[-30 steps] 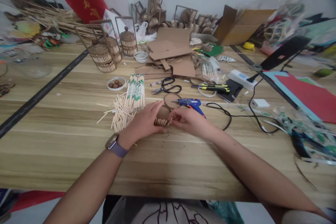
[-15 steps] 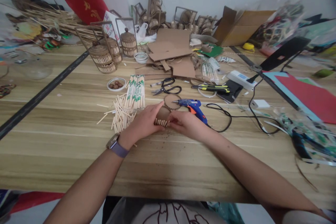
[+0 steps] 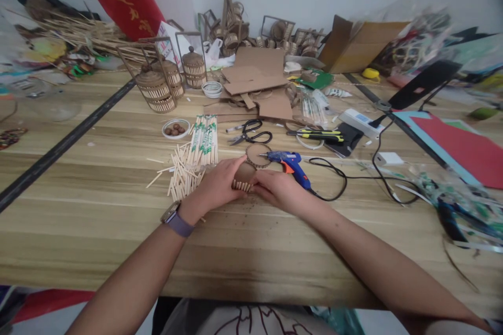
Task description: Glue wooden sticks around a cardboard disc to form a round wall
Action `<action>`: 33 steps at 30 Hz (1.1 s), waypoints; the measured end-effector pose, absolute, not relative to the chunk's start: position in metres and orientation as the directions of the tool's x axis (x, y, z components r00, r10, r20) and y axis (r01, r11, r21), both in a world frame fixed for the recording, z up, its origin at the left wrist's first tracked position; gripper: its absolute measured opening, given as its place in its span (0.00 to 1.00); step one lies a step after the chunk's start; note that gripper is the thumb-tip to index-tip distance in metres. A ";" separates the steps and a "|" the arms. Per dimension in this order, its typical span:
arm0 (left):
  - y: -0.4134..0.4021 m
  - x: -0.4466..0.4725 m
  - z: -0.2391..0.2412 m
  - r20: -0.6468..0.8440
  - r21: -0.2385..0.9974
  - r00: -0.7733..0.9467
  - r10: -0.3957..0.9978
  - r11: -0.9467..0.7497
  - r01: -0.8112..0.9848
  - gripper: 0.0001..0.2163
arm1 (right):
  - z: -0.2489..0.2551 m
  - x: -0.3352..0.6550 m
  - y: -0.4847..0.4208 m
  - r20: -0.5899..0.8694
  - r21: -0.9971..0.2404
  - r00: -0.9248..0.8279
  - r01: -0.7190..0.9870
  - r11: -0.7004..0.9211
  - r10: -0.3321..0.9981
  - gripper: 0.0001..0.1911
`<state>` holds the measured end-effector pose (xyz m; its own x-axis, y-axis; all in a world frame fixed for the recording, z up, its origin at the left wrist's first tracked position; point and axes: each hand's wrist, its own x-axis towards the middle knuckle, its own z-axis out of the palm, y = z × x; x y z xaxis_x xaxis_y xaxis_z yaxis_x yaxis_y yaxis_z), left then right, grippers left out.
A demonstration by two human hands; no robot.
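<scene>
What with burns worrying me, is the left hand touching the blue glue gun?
Apart. In the head view, part of the cardboard disc shows between the left hand and the blue glue gun.

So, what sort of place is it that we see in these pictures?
Probably a small craft workshop, though it could be a home worktable. A glue gun, a pile of loose sticks and several slatted baskets with handles suggest handmade work.
</scene>
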<state>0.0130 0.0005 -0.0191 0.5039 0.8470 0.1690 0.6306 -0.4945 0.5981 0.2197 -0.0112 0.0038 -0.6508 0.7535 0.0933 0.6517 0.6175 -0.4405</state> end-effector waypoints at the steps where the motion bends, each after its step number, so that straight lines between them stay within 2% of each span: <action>1: 0.001 0.013 -0.019 0.171 0.597 0.505 0.846 -0.496 0.631 0.44 | 0.003 0.220 -0.011 0.096 -0.439 -0.651 0.652 0.619 0.753 0.03; 10: 0.001 0.014 -0.019 0.163 0.596 0.503 0.849 -0.491 0.635 0.43 | -0.003 0.222 -0.009 0.133 -0.444 -0.674 0.615 0.651 0.727 0.03; 20: 0.000 0.014 -0.018 0.167 0.605 0.488 0.856 -0.480 0.635 0.40 | 0.005 0.221 -0.009 0.078 -0.483 -0.669 0.623 0.615 0.739 0.03; 24: 0.000 0.010 -0.017 0.139 0.618 0.503 0.853 -0.472 0.629 0.41 | 0.022 0.230 -0.009 0.133 -0.491 -0.619 0.637 0.594 0.774 0.15; 28: 0.000 0.006 -0.019 0.171 0.616 0.515 0.840 -0.499 0.609 0.46 | 0.032 0.255 -0.005 0.182 -0.450 -0.439 0.759 0.471 0.880 0.09; 33: -0.002 0.009 -0.022 0.174 0.591 0.504 0.846 -0.499 0.633 0.51 | 0.021 0.290 -0.002 0.029 -0.309 -0.115 0.944 0.118 0.993 0.13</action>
<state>0.0092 -0.0019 -0.0222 0.5041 0.8459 0.1743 0.6333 -0.4993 0.5913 0.2896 -0.0015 0.0211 -0.1147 0.9930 0.0289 0.9439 0.1180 -0.3085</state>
